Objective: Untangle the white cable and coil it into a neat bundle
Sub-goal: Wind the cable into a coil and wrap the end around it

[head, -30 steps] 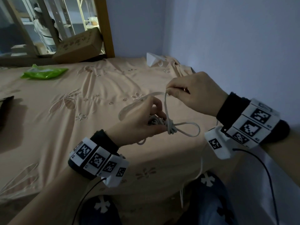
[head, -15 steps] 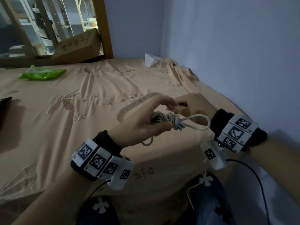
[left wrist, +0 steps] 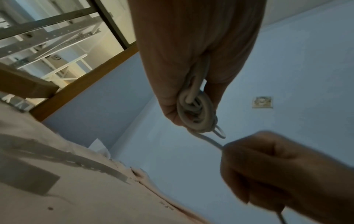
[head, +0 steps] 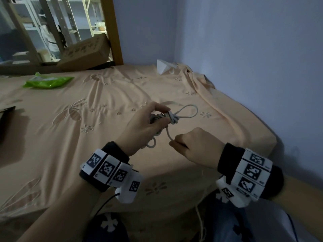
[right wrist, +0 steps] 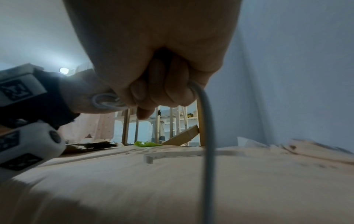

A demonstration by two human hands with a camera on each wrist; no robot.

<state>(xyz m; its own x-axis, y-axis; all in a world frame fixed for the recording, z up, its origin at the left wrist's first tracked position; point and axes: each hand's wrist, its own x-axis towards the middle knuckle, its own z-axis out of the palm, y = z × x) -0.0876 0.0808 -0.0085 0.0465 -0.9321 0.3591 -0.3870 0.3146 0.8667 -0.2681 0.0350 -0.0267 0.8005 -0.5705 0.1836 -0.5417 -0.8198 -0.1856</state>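
Observation:
The white cable [head: 172, 117] is wound into a small bundle that my left hand [head: 148, 124] grips above the bed; a loop [head: 188, 111] sticks out past the wraps to the right. In the left wrist view the wrapped coil [left wrist: 195, 112] sits between my left fingers and thumb. A free strand [head: 167, 135] runs down from the bundle to my right hand [head: 192, 147], which pinches it in a fist. In the right wrist view the strand [right wrist: 207, 136] leaves my curled right fingers [right wrist: 164, 91] and hangs down. Another short loop [head: 151, 144] dangles below my left hand.
The peach bedsheet [head: 70, 137] covers the bed under both hands. A green packet [head: 47, 82] lies far left, a cardboard box [head: 85, 53] leans at the bed's head by a wooden post [head: 111, 30]. A blue wall [head: 244, 67] is close on the right.
My right hand has come down from above the bundle to below and in front of it, drawing the strand with it. The left hand tilted the bundle, so the loop points up and right.

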